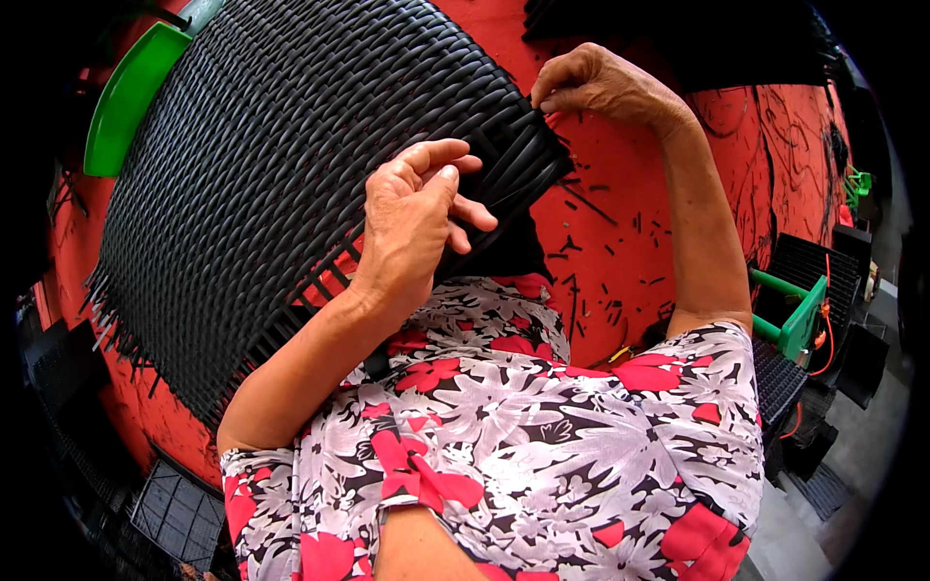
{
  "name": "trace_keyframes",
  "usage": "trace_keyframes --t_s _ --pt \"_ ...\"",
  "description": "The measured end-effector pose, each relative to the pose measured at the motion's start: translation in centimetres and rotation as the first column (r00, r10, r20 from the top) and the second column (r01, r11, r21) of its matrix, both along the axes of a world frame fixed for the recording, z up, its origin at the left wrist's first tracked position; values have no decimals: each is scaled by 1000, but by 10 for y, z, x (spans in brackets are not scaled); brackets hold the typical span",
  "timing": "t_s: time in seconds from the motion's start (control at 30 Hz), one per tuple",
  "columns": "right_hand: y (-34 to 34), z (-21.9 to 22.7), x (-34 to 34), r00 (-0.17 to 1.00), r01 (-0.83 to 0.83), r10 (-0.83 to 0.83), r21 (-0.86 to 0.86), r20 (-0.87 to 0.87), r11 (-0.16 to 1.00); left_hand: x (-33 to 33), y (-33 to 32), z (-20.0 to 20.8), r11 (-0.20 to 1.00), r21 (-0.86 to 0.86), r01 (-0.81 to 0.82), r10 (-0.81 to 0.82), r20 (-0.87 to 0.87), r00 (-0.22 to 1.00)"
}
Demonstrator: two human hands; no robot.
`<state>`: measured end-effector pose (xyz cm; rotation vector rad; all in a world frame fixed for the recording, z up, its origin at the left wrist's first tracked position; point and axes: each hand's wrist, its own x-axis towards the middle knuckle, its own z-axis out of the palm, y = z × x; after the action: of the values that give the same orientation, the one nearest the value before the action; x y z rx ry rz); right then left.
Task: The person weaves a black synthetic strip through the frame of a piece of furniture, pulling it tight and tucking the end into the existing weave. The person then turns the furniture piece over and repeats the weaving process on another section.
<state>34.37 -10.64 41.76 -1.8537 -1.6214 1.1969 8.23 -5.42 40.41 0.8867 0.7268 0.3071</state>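
Observation:
A large black woven wicker panel (291,126) stretches across my front, its strands tightly interlaced over most of the surface. Along the near edge bare cross bars show, and loose strand ends stick out at the far left corner. My left hand (407,208) is over the near right part of the panel, its fingers loosely bent and apart, with nothing visible in them. At the panel's right corner, my right hand (601,87) has thumb and fingertips pinched together against the edge. What they pinch is too small to make out.
Short black offcuts (586,208) litter the red floor covering (620,261). A green curved piece (136,97) stands by the panel's left end. On the right are a green frame (799,320), an orange cord (828,339) and stacked black woven pieces (814,266).

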Motion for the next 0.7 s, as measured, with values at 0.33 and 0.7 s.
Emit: trace_keyframes --t_s 0.33,0.7 --pt "0 -1 -3 998 -14 16 39 -67 999 11 -16 0 975 22 221 -222 81 972" --pt "-13 -1 -30 722 -331 -89 456 686 826 11 -13 -19 930 -367 35 130 415 901"
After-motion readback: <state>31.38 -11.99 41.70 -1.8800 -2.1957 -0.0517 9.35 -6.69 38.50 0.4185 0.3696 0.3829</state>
